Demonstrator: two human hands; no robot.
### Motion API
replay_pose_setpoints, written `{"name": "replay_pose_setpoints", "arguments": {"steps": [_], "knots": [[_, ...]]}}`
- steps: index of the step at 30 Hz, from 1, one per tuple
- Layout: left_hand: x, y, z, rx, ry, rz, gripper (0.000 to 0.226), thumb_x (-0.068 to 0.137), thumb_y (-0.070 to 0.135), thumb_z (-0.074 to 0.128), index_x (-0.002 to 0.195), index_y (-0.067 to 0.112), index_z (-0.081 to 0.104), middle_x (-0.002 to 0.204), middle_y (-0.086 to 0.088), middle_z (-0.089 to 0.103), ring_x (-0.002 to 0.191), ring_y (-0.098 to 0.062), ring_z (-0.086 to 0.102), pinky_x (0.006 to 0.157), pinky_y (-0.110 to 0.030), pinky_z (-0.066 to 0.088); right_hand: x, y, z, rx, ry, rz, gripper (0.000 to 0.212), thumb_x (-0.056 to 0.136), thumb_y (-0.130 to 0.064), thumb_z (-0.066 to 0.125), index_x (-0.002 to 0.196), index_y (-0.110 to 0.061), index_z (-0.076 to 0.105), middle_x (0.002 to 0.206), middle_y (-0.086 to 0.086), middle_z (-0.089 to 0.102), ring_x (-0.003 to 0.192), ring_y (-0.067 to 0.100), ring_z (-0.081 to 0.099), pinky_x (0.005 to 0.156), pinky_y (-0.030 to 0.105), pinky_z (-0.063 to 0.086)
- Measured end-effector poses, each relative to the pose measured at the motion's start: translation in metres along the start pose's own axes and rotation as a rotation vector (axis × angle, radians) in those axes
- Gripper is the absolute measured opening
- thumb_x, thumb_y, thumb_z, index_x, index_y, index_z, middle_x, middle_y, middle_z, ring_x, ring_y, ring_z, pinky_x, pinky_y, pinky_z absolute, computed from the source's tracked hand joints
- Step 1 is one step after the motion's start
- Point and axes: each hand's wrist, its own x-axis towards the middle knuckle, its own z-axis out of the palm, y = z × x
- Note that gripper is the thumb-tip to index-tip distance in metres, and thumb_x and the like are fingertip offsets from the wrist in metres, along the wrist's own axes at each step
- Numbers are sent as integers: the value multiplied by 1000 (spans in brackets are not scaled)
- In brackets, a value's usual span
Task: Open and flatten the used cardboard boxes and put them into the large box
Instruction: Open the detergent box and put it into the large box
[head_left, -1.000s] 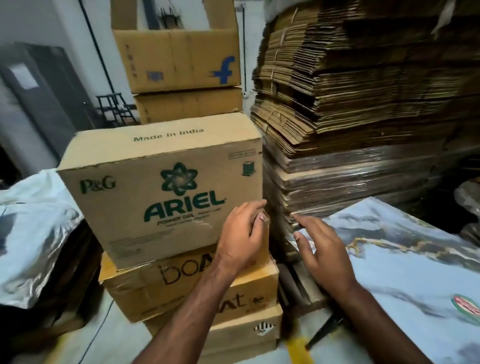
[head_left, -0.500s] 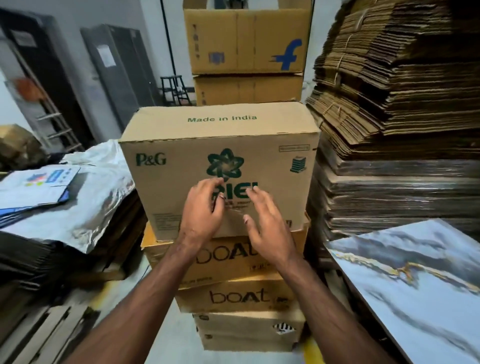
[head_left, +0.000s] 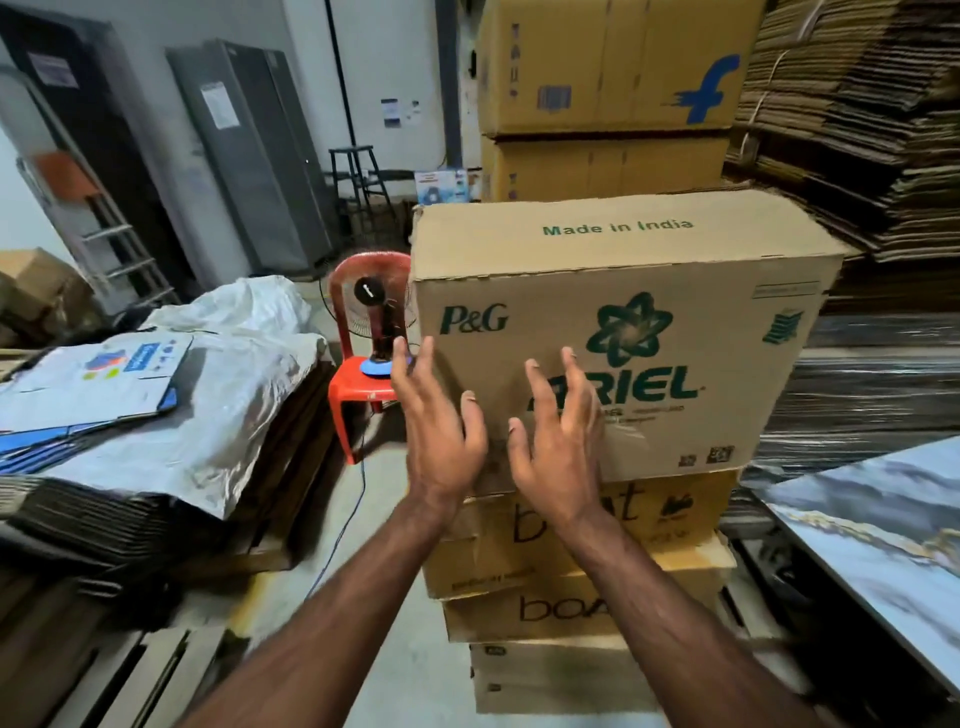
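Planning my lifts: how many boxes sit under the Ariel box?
3: top boat box, second boat box, plain bottom box. More may lie hidden below.

Red plastic chair (head_left: 358, 384), black stool (head_left: 358, 174), ladder (head_left: 111, 244), grey cabinet (head_left: 249, 156)

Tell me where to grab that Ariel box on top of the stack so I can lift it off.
Probably grip the Ariel box by its two short ends, left hand and right hand spread apart, coming from the front. It sits closed and upright on the boat boxes, too wide for one hand, with no handles visible.
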Motion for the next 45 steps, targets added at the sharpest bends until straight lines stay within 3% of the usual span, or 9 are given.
{"name": "replay_pose_setpoints", "arguments": {"steps": [3,8,14,21,27,33,38,43,45], "knots": [[3,-10,-3,-107,-38,-23,67,91,16,53,151,5,25,151,-16,35,142,-26,32,117,-45,31,0,-13,19,-8,15,35,79,85,-36,62,153,-19,26,161,18,11,145,36,21,111,61,31],[18,0,-17,-328,-34,17,45,94,18,45,136,2,52,128,-10,55,122,-12,50,103,-23,40,-4,-28,42,-57,51,-130,112,75,-62,66,157,-16,5,161,24,-1,150,41,1,119,63,4],[30,3,-5,-437,-225,290,28,94,8,44,109,0,66,106,-9,60,101,-17,57,87,-29,49,0,-15,38,-131,325,-87,103,80,-54,69,151,-14,6,157,23,5,146,44,11,116,66,14],[84,-27,43,-401,-166,-290,28,101,22,48,125,8,54,124,-11,47,114,-20,47,99,-37,42,-6,19,6,-138,367,-3,90,78,-47,67,146,-16,17,154,20,13,143,41,20,111,61,31],[112,-56,68,-508,-394,-614,87,76,75,46,150,33,25,152,-5,38,137,-28,38,113,-56,30,-21,36,-27,-85,378,196,80,88,-46,48,154,-24,10,162,17,8,151,24,8,120,45,16],[96,-41,75,-725,-558,-655,57,95,62,41,137,26,49,121,1,61,111,-18,56,100,-47,41,-20,31,-37,65,434,504,78,89,-71,40,150,-57,-5,165,-6,10,147,27,27,106,64,40],[96,-18,75,-923,-448,-669,44,96,51,47,129,22,48,113,-7,64,100,-21,64,78,-38,56,-8,24,-58,177,521,541,86,80,-81,49,150,-59,4,159,1,32,135,26,48,96,57,52],[92,19,80,-1130,-396,-713,42,89,44,51,121,18,53,106,-9,68,91,-22,67,65,-32,57,-4,33,-98,187,561,537,93,82,-62,61,157,-35,14,135,0,59,103,0,62,82,11,53],[88,37,84,-1177,-430,-714,43,85,45,51,118,18,54,110,-12,68,95,-26,68,70,-37,59,-9,38,-116,163,593,531,94,81,-62,62,157,-32,16,127,-5,61,100,-9,59,81,8,51]]}}
